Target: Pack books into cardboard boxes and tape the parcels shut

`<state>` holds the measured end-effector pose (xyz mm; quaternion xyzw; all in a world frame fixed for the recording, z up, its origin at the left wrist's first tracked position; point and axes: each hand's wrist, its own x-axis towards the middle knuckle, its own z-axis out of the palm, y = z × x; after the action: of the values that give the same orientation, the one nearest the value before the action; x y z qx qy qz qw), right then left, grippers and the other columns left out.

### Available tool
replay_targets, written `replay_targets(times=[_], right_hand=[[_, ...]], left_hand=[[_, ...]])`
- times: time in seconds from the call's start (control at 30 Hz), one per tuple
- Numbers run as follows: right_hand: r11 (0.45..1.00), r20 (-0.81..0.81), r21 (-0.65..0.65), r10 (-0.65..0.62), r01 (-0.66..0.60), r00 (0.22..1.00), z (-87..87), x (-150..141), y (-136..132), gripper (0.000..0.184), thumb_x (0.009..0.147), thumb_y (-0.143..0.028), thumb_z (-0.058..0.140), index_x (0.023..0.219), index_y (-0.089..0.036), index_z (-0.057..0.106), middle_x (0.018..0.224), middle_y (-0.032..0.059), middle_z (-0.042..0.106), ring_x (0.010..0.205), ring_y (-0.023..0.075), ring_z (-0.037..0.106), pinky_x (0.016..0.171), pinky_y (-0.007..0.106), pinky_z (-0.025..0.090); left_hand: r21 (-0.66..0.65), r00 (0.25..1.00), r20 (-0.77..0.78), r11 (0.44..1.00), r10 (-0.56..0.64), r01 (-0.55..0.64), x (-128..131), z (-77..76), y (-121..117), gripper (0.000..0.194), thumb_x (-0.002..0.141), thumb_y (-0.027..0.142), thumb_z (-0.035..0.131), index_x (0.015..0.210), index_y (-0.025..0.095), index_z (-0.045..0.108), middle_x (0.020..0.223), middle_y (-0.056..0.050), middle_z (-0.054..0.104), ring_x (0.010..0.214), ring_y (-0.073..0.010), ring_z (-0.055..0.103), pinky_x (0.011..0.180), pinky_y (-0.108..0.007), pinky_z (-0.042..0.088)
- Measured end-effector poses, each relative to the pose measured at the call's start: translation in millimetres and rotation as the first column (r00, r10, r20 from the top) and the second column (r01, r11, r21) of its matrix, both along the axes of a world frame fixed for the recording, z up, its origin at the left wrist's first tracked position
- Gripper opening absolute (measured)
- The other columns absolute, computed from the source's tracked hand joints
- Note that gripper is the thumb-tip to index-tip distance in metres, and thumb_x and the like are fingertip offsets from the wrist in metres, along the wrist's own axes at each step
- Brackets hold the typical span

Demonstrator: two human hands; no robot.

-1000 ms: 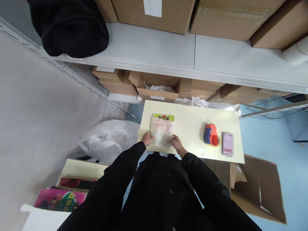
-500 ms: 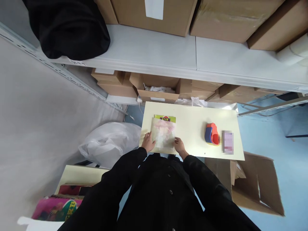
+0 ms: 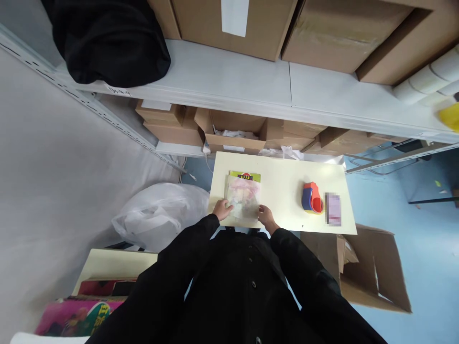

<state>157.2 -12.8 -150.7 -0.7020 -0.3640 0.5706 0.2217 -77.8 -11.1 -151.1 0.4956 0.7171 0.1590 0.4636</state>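
Observation:
A booklet with a green cover edge (image 3: 234, 173) and a red and black title lies on the pale table. Over most of it is a translucent whitish plastic sleeve (image 3: 244, 197), through which a pinkish picture shows; the green top edge sticks out beyond it. My left hand (image 3: 221, 210) grips the sleeve's lower left edge, thumb on top and fingers curled at the side. At the lower right edge, my right hand (image 3: 266, 216) pinches the sleeve between thumb and fingers.
On the table (image 3: 279, 191) stand a red and blue tape dispenser (image 3: 311, 198) and a blurred pinkish item (image 3: 333, 209). Shelving (image 3: 229, 71) with cardboard boxes rises behind. A white plastic bag (image 3: 161, 210) lies left; an open carton (image 3: 373, 272) sits lower right. Colourful printed packages (image 3: 79, 315) lie lower left.
My left hand has slid slightly toward the sleeve's lower left corner, its fingers more curled. My right hand stays at the right edge. The whole view has shifted a little.

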Motion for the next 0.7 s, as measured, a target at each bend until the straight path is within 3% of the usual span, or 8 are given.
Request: replay_targets(times=[0.13,0.23,0.43,0.7], right_hand=[[0.997,-0.033,-0.077,-0.033,0.030,0.999,6.5,-3.9,4.0,0.024,0.062,-0.021,0.063,0.086,-0.018,0.063,0.073,0.0029,0.064,0.068,0.0171,0.061,0.058,0.028,0.050],[0.992,-0.094,-0.116,-0.050,0.039,0.994,12.9,-4.2,3.7,0.018,0.066,-0.022,0.059,0.083,-0.018,0.061,0.071,0.0011,0.062,0.065,0.0146,0.059,0.058,0.028,0.050],[0.988,-0.190,-0.143,-0.085,0.058,0.978,23.3,-4.1,-1.5,0.022,0.063,-0.023,0.062,0.084,-0.020,0.056,0.075,0.0010,0.061,0.066,0.0148,0.059,0.058,0.032,0.052],[0.988,-0.230,-0.116,-0.126,0.102,0.965,21.7,-6.8,-2.4,0.032,0.058,-0.019,0.063,0.089,-0.021,0.057,0.076,0.0025,0.064,0.069,0.0179,0.061,0.057,0.033,0.052]], left_hand=[[-0.041,0.992,0.033,0.992,0.118,-0.117,-1.8,-11.7,0.8,0.042,0.074,0.021,0.062,0.114,0.012,0.053,0.099,-0.007,0.063,0.091,-0.0185,0.061,0.085,-0.031,0.046],[-0.070,0.984,0.066,0.985,0.164,-0.159,-4.1,-15.2,-0.9,0.037,0.077,0.021,0.059,0.113,0.010,0.053,0.095,-0.008,0.065,0.087,-0.0180,0.062,0.080,-0.030,0.047],[-0.113,0.975,0.146,0.982,0.169,-0.153,-7.6,-8.1,-4.0,0.018,0.078,0.023,0.056,0.092,0.014,0.064,0.079,-0.005,0.068,0.079,-0.0188,0.064,0.070,-0.028,0.049],[-0.166,0.961,0.135,0.962,0.241,-0.218,-5.3,1.1,-9.8,0.024,0.070,0.024,0.066,0.093,0.016,0.066,0.088,-0.006,0.070,0.089,-0.0213,0.064,0.078,-0.030,0.049]])
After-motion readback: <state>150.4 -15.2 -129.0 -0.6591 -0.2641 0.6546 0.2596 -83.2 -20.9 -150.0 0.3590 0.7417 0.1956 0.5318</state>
